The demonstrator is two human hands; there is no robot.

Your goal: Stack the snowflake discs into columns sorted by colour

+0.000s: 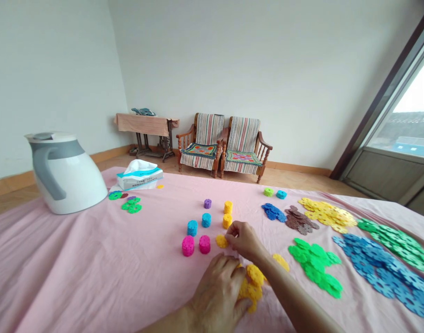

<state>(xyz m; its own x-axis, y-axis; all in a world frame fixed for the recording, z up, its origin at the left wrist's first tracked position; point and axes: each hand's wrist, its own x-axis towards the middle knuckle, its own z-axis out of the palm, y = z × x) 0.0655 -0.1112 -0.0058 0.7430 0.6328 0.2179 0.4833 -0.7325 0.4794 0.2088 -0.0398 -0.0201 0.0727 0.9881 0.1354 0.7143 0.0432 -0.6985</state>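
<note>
My right hand point(245, 238) is closed in a pinch at the right edge of a low yellow snowflake disc stack point(221, 241) on the cloth. Nearer to me, my left hand point(219, 286) has its fingers curled round the edge of a loose pile of yellow snowflake discs point(252, 289); part of the pile is hidden. Two taller yellow stacks point(227, 221) stand just beyond my right hand. To the left are two pink stacks point(188, 246), two light blue stacks point(192, 227) and a purple stack point(207, 203).
On the pink cloth point(146, 263), loose bright green discs point(316, 263), blue discs point(389, 270), brown discs point(298, 219) and more yellow discs point(326, 212) lie to the right. A white kettle point(76, 178) and a tissue pack point(140, 178) stand at the left. Two wooden chairs point(241, 143) are beyond.
</note>
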